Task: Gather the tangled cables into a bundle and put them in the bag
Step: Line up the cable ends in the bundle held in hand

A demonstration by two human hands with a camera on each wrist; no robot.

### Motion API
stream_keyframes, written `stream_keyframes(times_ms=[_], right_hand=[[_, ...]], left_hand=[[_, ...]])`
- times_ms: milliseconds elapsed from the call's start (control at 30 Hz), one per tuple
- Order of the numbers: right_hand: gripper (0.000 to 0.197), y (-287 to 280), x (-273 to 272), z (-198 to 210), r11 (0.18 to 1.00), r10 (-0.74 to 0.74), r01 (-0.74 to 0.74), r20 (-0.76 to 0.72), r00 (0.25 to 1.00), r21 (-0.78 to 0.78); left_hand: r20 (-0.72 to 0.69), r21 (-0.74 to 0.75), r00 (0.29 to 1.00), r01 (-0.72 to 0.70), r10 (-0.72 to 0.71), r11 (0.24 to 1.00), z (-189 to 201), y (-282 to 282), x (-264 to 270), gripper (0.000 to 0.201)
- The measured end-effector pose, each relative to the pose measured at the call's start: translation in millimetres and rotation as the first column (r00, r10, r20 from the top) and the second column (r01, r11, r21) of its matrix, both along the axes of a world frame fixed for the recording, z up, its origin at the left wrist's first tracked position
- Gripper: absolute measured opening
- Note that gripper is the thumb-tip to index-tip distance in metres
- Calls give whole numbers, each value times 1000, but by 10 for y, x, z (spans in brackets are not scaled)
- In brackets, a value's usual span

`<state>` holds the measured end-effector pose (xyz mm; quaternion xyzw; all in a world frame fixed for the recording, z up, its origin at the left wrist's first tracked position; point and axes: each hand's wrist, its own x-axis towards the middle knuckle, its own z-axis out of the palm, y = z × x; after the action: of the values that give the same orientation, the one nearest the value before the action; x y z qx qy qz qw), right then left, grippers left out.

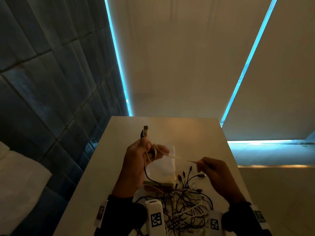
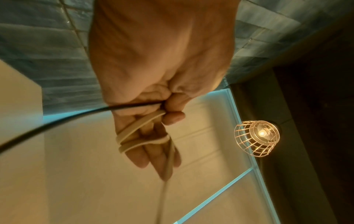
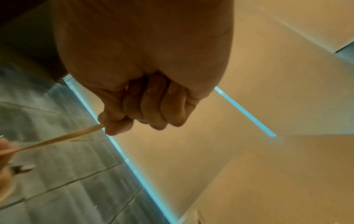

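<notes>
Dim room, pale desk [image 1: 105, 167]. Left hand [image 1: 136, 160] wrapped in white cable [image 1: 154, 155]; right hand [image 1: 214, 172] pinching its end. Soft, light, floppy; best held by loops.

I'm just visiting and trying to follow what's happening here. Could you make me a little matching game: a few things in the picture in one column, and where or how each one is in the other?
Things:
1. white cable
2. cable pile
3. clear bag
4. right hand

States:
A. lying flat on the table
B. looped around the left hand fingers
C. pinching a stretched cable
D. tangled, near the table's front edge

Pairs: 1-B, 2-D, 3-A, 4-C
</notes>
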<state>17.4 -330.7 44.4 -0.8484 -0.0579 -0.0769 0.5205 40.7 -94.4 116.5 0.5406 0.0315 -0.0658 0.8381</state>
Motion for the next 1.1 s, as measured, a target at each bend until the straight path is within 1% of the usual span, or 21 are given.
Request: stream_keyframes(times_ms=[133,233,333,400,433,467,500,533,567,600,633,667,700,733,800,833,867,900,933,1000,1100], right_hand=[[39,-611,-147,-133,935,-339,334,-27,940,-122],[39,-987,-328,-301,872,-480,458,-117,870,-174],[41,-1170,-531,-342,832,-550,516,-176,816,-204],[44,-1267,-638,-379,858,-502,442,-247,829,-260],[46,-1311,-669,-408,880,-452,350,-336,827,-321],[44,-1320,-675,-418,903,-378,211,-458,805,-374],[40,-1292,-686,-440,911,-304,49,-588,749,-409],[34,-1235,-679,-426,909,-239,-82,-670,703,-410],[30,-1140,-645,-375,902,-197,-145,-685,701,-408],[34,-1016,-603,-284,896,-170,-155,-643,747,-416],[41,-868,-561,-176,907,-160,-85,-525,836,-412],[46,-665,-512,-36,943,-144,15,-369,918,-333],[48,-445,-464,104,976,-121,69,-247,961,-208],[49,-211,-423,277,997,-53,43,-164,985,-64],[49,247,-368,569,985,148,-137,-109,983,101],[44,431,-349,633,962,255,-240,-118,960,126],[33,595,-332,668,933,345,-325,-124,930,156],[20,707,-322,670,913,386,-357,-136,913,195],[13,783,-317,670,896,403,-355,-151,903,268],[25,808,-320,647,887,380,-305,-171,909,348],[37,630,-392,497,921,322,-287,-102,941,262]], left_hand=[[28,49,998,-65,64,997,57,211,24,37],[61,96,993,-111,105,989,86,319,6,38],[68,5,986,-155,154,988,78,319,7,37],[80,-94,985,-146,154,985,84,266,6,36],[80,-161,985,-136,150,977,76,215,9,34],[81,-230,986,-121,143,966,70,151,9,32],[86,-282,988,-100,129,954,68,85,5,30],[90,-313,990,-73,106,947,83,19,-8,29],[91,-328,993,-35,69,944,103,-41,-21,32],[84,-344,996,11,20,939,124,-95,-38,37],[77,-362,997,54,-28,931,146,-145,-57,43],[79,-378,995,88,-63,922,169,-193,-81,47],[90,-395,992,116,-87,912,191,-239,-98,48],[104,-408,989,136,-102,903,202,-283,-109,46],[135,-420,982,176,-130,890,216,-358,-128,41],[149,-401,978,192,-143,896,211,-386,-136,38],[161,-354,977,192,-142,915,205,-407,-147,35],[166,-291,978,171,-126,941,199,-413,-150,34],[169,-241,980,146,-107,959,205,-399,-154,33],[163,-258,985,95,-54,962,211,-311,-123,32],[163,-345,986,38,20,938,182,-166,-64,30]])
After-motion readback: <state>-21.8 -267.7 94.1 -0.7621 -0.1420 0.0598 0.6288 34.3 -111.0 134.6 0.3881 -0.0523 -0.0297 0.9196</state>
